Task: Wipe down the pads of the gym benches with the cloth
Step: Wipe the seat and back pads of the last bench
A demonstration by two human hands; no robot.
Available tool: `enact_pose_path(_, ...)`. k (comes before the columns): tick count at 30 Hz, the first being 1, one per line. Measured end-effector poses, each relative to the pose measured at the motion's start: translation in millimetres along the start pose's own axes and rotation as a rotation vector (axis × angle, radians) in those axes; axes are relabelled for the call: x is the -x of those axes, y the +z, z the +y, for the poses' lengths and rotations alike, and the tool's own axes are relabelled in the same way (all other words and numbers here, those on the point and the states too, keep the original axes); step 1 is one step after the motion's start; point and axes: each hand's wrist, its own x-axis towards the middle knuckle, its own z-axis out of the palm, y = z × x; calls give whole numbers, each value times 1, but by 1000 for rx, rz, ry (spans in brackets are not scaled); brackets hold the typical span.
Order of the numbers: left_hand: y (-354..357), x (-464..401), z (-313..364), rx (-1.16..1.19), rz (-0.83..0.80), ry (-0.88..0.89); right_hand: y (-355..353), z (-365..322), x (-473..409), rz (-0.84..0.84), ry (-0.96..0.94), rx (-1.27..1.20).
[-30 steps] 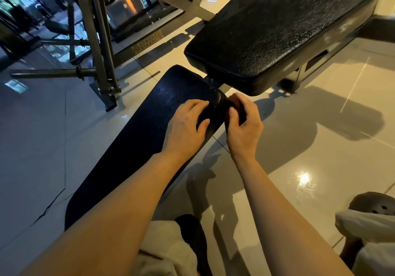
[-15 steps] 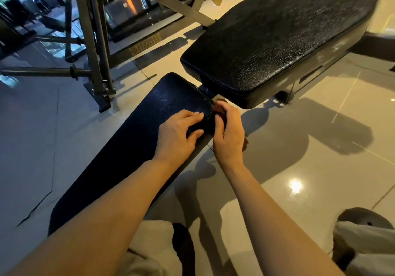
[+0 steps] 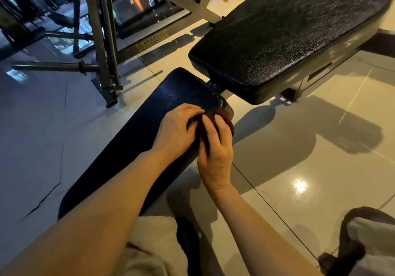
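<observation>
Nearest the viewer, both forearms are reaching onto the lower pad [image 3: 119, 158] of the bench. At its far right corner the right hand [image 3: 218, 147], having slid back from the edge, is curling its fingers [image 3: 220, 121] round a dark reddish cloth [image 3: 229, 119]; the left hand [image 3: 173, 130] is pressing nearly straight fingers on the pad, touching the cloth. Wiping of this corner appears underway. Beyond the corner, the upper pad [image 3: 288, 34] is overhanging, crowding any forward stroke. Farther left, a steel rack [image 3: 102, 46] is standing on the floor [image 3: 310, 147].
</observation>
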Motion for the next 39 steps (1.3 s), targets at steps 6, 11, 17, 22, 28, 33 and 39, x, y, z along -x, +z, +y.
enact_pose_path(6, 0, 1, -4, -20, 8, -26, -19, 18, -7, -18, -86, 91)
enact_pose_path(11, 0, 2, -2, -30, -51, -47, -18, 10, -40, -1, 103, -5)
enact_pose_path(17, -1, 14, -3, -37, -66, -28, -15, 17, 15, -56, 369, 10)
enact_pose_path(22, -4, 33, -12, -57, -80, -30, -16, 1, -28, 150, 337, -49)
enact_pose_path(28, 0, 56, -12, -81, -64, -22, 0, -21, 22, 29, 268, -52)
enact_pose_path(33, -5, 54, -13, -47, -64, -27, -13, -23, 14, 24, 264, -129)
enact_pose_path(39, 4, 60, -12, -47, -28, -69, -23, -3, -50, 113, 362, -187)
